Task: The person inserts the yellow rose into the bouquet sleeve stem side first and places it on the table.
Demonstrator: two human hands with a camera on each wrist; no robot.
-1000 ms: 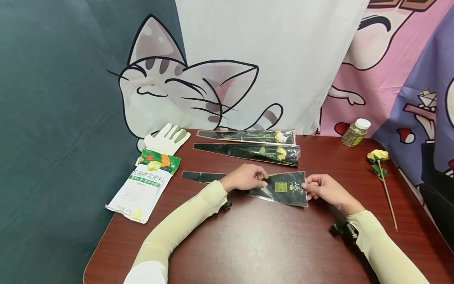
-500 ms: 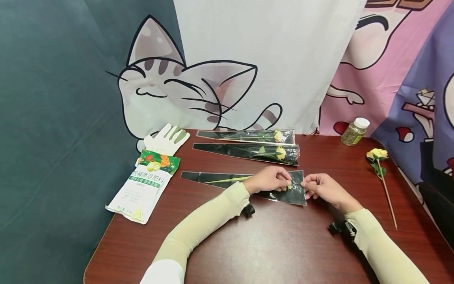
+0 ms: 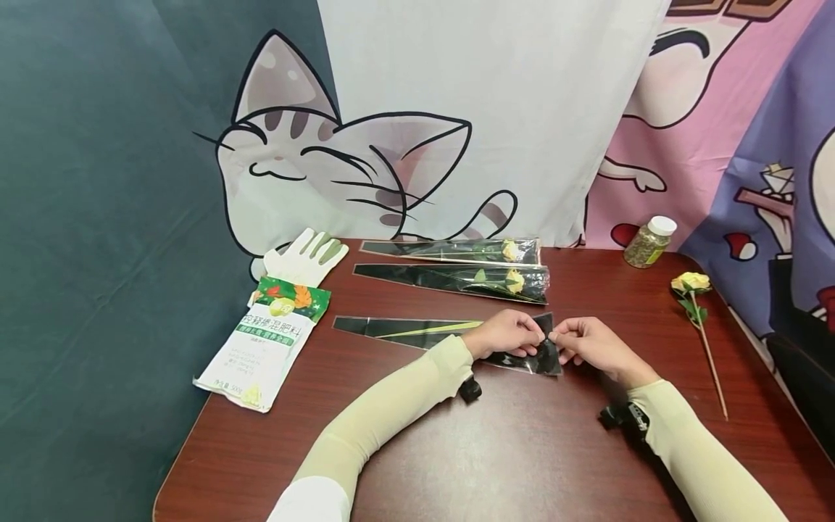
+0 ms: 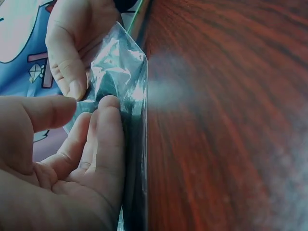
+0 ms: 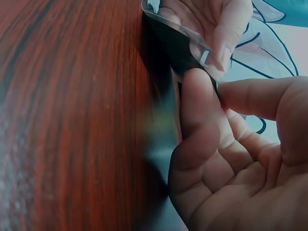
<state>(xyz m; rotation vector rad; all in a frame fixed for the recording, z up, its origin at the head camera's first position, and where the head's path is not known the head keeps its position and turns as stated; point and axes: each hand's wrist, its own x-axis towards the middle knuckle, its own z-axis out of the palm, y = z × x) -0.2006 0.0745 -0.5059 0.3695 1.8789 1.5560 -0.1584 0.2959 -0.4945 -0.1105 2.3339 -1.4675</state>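
Observation:
A tapered flower sleeve with a dark back and clear film lies crosswise on the table, its narrow end to the left. A yellow-green strip shows along it. At the wide end, my left hand pinches the film near the edge between thumb and fingers. My right hand pinches the same edge from the right, its fingertips right beside the left ones. In the left wrist view the clear film is crinkled and raised. The right wrist view shows the dark layer running up to my right thumb and index finger.
Behind lie two sleeves, a nearer one and a farther one, each holding a yellow rose. A loose rose lies right, near a jar. At left are a fertilizer bag and white gloves.
My left hand has slid right along the sleeve to its wide end, beside my right hand, covering the printed label. The right hand keeps its grip on the edge, shifting slightly left.

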